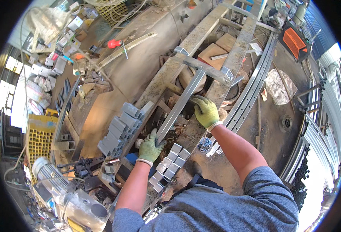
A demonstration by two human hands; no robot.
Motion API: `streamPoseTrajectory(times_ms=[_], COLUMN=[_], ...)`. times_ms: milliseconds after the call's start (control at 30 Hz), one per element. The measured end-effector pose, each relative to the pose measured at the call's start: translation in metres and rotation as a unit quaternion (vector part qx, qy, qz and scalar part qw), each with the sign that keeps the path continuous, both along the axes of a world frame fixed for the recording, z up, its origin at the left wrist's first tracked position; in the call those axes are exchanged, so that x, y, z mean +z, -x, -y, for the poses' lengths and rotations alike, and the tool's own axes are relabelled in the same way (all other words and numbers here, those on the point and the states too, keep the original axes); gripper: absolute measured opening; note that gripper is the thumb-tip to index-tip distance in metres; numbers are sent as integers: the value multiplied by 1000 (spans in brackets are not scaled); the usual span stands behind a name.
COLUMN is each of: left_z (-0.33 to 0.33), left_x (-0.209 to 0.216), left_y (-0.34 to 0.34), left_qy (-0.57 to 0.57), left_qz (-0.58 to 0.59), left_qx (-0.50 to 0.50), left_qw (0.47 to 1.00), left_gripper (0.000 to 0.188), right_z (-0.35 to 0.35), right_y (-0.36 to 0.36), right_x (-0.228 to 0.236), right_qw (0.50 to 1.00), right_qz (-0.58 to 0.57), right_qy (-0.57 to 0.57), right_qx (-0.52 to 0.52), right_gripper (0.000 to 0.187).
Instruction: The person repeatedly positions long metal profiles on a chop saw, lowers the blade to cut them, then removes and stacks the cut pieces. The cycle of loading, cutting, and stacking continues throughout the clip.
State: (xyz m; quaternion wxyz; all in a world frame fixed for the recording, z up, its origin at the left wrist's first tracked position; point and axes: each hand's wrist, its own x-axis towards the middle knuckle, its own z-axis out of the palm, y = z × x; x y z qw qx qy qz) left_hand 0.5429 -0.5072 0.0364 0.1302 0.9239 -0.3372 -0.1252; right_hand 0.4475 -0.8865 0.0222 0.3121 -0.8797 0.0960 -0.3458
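Note:
A long grey metal tube [180, 105] slants across the gap between two rails of a rusty steel frame [234, 71]. Its far end meets a flat crossbar [201, 66] lying over both rails. My left hand [151, 147], in a yellow-green glove, is closed around the tube's near end. My right hand [206, 111], gloved alike, is over the right rail with its fingers stretched toward the tube's middle; whether the fingertips touch it I cannot tell. Short metal blocks stand beside both rails: a stack of cut tube pieces [122, 127] on the left, and rows [169, 164] nearer me.
A red-handled tool [115, 43] lies on the large brown sheet at the left. Long perforated rails [251, 91] run along the right of the frame. An orange-fronted box [294, 41] stands at the far right. A grey motor [48, 172] is at the lower left.

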Motion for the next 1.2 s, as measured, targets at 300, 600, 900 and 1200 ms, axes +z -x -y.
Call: streamPoseTrajectory(times_ms=[300,600,900,1200], left_z=[-224,-413,-591,-618], left_x=[80,-10,-140,-165], left_y=[217,653,700,623], left_qy=[225,152,439,624], left_qz=[112,-175,-49,-86], left_qx=[196,717,890,758], left_qw=[948,658,114,168], left_gripper=[64,37,66,81], right_z=[2,-160,-522,-543], right_y=[-2,-14,18,10], right_x=[-34,17,56,17], right_qw=[988,981,793,770], right_qz=[-157,-31,-114,-311], right_qy=[-7,45,175,187], right_qx=[-1,188,572,524], right_gripper=[32,44,57,64])
